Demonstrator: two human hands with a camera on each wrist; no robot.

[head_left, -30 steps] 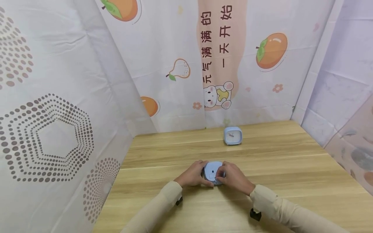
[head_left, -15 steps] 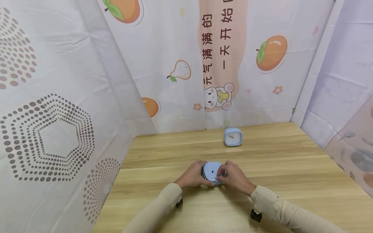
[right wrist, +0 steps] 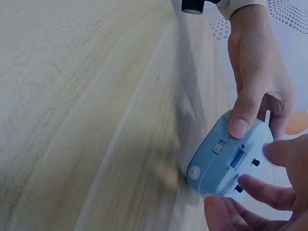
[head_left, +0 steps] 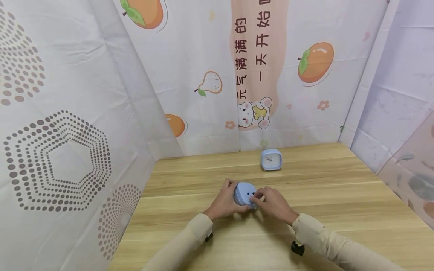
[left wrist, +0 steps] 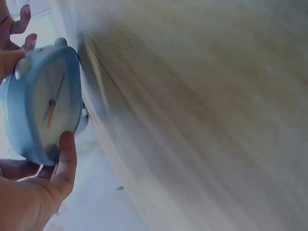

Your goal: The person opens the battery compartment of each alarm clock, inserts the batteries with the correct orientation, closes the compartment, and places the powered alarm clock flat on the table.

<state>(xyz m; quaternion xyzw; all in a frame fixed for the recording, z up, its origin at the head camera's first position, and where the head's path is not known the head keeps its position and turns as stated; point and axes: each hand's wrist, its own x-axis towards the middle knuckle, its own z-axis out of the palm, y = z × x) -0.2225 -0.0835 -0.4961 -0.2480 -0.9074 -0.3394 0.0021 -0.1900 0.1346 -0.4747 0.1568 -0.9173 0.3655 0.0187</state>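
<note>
A light blue alarm clock (head_left: pixel 245 192) is tilted up off the table between both hands, its back towards the head camera. My left hand (head_left: pixel 224 201) grips its left side; in the left wrist view, the white dial of the clock (left wrist: pixel 53 103) and its small feet show. My right hand (head_left: pixel 272 205) has curled fingers at the lower right corner. In the right wrist view, a right fingertip (right wrist: pixel 248 183) lies at a black knob (right wrist: pixel 239 188), and another touches the edge. A second black knob (right wrist: pixel 256 162) and a rectangular recess (right wrist: pixel 237 159) are visible on the back.
A second light blue clock (head_left: pixel 271 160) stands upright near the back of the wooden table (head_left: pixel 190 169), facing forward. Behind the table hangs a fruit-printed curtain (head_left: pixel 203 124). Patterned cloth (head_left: pixel 74 158) hangs at the left.
The clock has been tipped up and turned slightly, so its left side and the black knobs show more. My left hand has risen with it; the right fingers remain at its lower right.
</note>
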